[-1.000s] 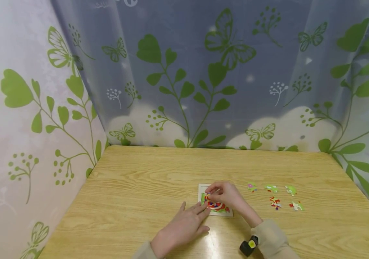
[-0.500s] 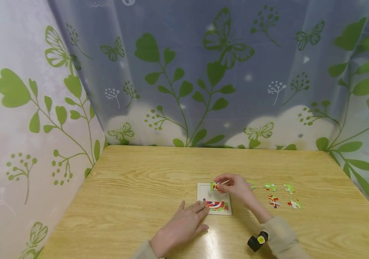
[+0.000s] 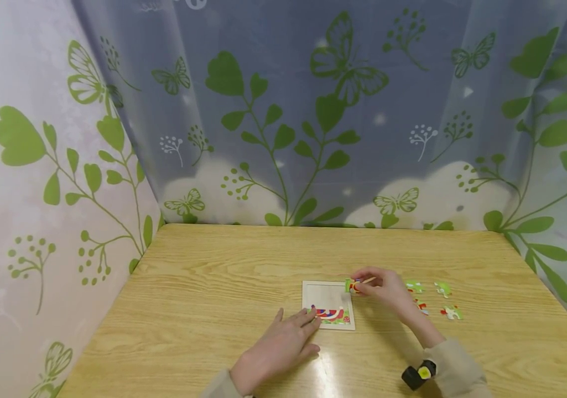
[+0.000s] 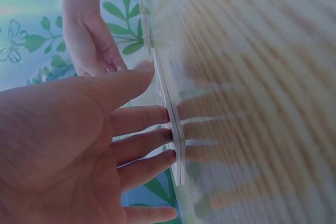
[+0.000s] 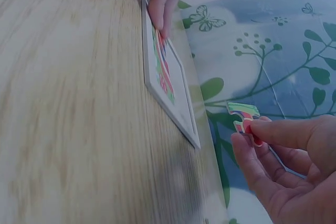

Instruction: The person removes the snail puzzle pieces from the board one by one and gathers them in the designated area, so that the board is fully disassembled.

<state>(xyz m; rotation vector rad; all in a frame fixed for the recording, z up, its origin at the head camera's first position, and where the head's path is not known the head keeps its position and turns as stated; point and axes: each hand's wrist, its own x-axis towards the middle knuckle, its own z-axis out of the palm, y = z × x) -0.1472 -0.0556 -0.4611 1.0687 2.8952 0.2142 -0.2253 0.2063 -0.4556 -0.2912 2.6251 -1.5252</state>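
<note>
The right hand [image 3: 385, 287] is pinching a puzzle piece [image 3: 352, 286] beside the puzzle tray [image 3: 328, 293], right of frame centre, while the flat, open left hand [image 3: 278, 348] is steadying it.

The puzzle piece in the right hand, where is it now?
In the head view, the puzzle piece is pinched by the right hand, just past the puzzle tray's far right corner, left of the loose pieces.

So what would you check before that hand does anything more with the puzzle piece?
1. Right hand pinches the puzzle piece firmly: ok.
2. Left hand fingers rest flat on the puzzle tray: ok.
3. Piece held off the table, beside the tray's right edge: ok.
4. Tray's upper part bare, bottom row filled: ok.
5. Loose pieces lie apart, right of the hand: ok.
6. Where the piece fits: cannot tell.
</note>
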